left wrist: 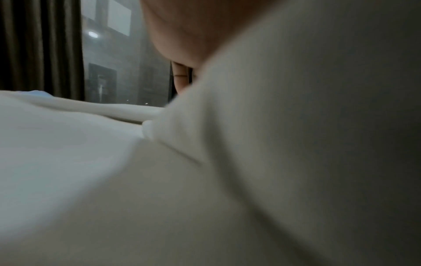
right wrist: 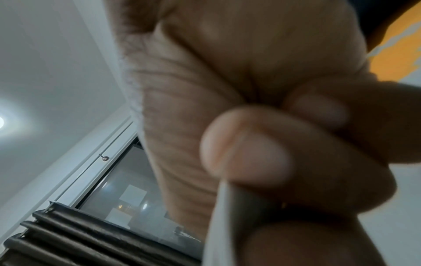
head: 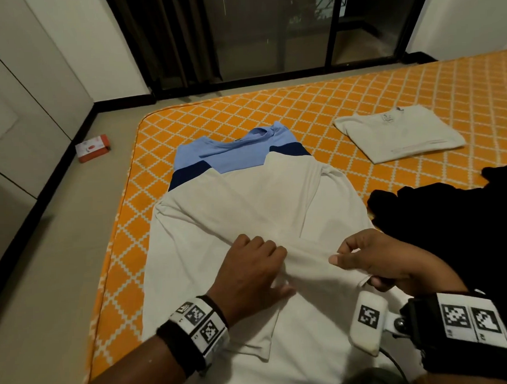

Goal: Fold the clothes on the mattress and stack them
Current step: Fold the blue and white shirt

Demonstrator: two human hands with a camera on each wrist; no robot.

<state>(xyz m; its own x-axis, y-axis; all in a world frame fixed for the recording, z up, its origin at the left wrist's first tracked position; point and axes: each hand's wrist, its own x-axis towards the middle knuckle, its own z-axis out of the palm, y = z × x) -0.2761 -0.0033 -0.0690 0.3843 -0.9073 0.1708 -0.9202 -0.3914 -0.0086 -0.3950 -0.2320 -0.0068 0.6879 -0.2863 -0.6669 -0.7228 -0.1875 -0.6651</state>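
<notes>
**Orange mattress on a tiled floor, two hands working a white shirt**

An orange mattress (head: 358,100) with a white lattice pattern is lying on a pale floor before a dark sliding glass door (head: 268,31). At its near edge, the right hand (head: 377,259) is pinching a fold of a white shirt (head: 247,206) between thumb and curled fingers (right wrist: 246,154), lifting the cloth slightly. The left hand (head: 250,270) is gripping the same raised fold just beside it, knuckles up, fingers curled into the fabric. The white shirt is lying spread flat, with a blue shirt (head: 233,152) showing from under its far end. A black garment (head: 451,218) is lying in a heap to the right. Farther back, a folded white shirt (head: 398,136) is sitting alone. A small orange box (head: 93,148) is resting on the floor to the left.
</notes>
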